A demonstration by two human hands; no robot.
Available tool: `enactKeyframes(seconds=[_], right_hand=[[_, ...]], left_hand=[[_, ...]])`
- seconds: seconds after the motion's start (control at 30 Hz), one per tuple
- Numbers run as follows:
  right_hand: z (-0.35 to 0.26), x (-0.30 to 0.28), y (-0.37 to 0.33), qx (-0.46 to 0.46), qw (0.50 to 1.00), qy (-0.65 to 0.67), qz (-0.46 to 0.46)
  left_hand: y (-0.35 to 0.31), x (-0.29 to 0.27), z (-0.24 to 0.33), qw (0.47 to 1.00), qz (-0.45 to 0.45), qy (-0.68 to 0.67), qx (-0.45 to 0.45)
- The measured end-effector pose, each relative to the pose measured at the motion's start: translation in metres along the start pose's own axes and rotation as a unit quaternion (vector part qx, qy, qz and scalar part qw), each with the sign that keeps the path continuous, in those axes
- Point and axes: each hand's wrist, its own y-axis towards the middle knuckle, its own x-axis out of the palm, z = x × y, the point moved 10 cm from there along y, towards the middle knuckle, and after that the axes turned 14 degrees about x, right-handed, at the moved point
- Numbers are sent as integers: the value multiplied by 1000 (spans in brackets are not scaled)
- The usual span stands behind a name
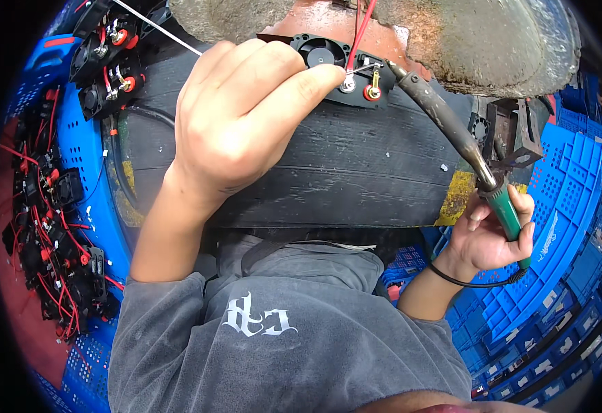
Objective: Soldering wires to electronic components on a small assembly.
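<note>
Left hand (246, 117) pinches the fan module (342, 69); right hand (497, 230) grips the soldering iron (452, 131) touching it.

Even, bright light falls from overhead, cool and flat, so colours read saturated. The left hand (246, 117) is well lit across its knuckles, with only a soft shadow under the wrist onto the dark tabletop (356, 172). Small glints show on the metal terminals just beyond its fingertips, and a faint sheen on the soldering iron (452, 131) above the right hand (493, 230). The centre is sharp; there is no motion blur. Outward from both hands straight edges bow strongly, detail softens, and the corners go to black vignette.
</note>
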Motion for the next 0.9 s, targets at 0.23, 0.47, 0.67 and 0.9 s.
enactKeyframes(seconds=[0.23, 0.47, 0.67, 0.9], right_hand=[[7, -3, 1, 8, 1000, 0, -1], [11, -7, 4, 9, 1000, 20, 4], [13, -9, 5, 19, 1000, 23, -4], [12, -7, 6, 22, 999, 33, -15]], left_hand=[[-1, 7, 2, 1000, -4, -4, 10], [1, 6, 2, 1000, -11, -4, 7], [0, 7, 0, 1000, -13, -17, -9], [0, 7, 1, 1000, -13, -15, -8]])
